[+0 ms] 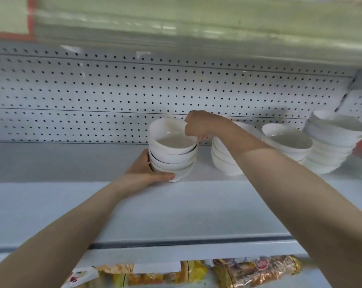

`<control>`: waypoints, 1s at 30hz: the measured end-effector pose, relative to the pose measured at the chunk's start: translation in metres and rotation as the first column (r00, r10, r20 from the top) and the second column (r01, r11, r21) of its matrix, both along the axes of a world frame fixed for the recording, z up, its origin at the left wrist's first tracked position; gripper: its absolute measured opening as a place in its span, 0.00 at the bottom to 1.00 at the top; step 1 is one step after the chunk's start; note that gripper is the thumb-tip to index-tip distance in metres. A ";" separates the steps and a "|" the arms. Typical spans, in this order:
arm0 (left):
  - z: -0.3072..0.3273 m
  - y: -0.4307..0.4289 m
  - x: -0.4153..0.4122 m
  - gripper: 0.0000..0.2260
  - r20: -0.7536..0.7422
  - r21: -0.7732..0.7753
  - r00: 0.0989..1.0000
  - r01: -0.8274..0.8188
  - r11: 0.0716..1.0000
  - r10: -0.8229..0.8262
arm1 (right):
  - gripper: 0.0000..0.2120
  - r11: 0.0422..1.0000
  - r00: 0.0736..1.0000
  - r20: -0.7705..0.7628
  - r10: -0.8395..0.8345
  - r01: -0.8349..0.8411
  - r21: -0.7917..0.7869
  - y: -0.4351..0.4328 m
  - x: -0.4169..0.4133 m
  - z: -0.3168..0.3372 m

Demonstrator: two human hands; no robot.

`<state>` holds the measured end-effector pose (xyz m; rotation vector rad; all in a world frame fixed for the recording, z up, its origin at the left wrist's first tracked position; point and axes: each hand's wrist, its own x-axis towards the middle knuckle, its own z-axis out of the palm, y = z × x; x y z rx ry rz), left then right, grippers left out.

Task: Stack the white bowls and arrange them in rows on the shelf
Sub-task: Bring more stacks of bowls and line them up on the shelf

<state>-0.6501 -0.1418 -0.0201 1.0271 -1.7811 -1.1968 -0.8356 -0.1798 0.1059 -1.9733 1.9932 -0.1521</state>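
Bowls stacked (173, 154) on the shelf (176, 208), left of three more stacks (288, 142); left hand (143, 173) grip wraps the base, right hand (198, 124) grip pinches the top rim.

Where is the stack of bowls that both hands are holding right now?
In the head view, the held stack stands mid-shelf before the pegboard, leftmost of the stacks, between left hand and right hand.

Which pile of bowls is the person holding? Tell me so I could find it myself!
Look at the grey shelf in front of the white wall full of little holes. Four piles of white bowls stand in a row; the held stack is the leftmost. Only this one has hands on it: the left hand at its base, the right hand on its rim.
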 end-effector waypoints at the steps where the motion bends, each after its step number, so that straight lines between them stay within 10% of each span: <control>1: 0.002 -0.001 -0.004 0.30 0.003 -0.006 1.000 0.005 1.000 -0.005 | 0.07 0.999 1.000 -0.025 0.017 -0.018 -0.035 -0.004 -0.004 -0.001; 30: -0.006 -0.016 -0.035 0.40 0.130 0.024 0.987 -0.099 0.995 0.095 | 0.15 0.969 0.977 -0.087 0.197 -0.208 -0.137 -0.043 -0.047 -0.005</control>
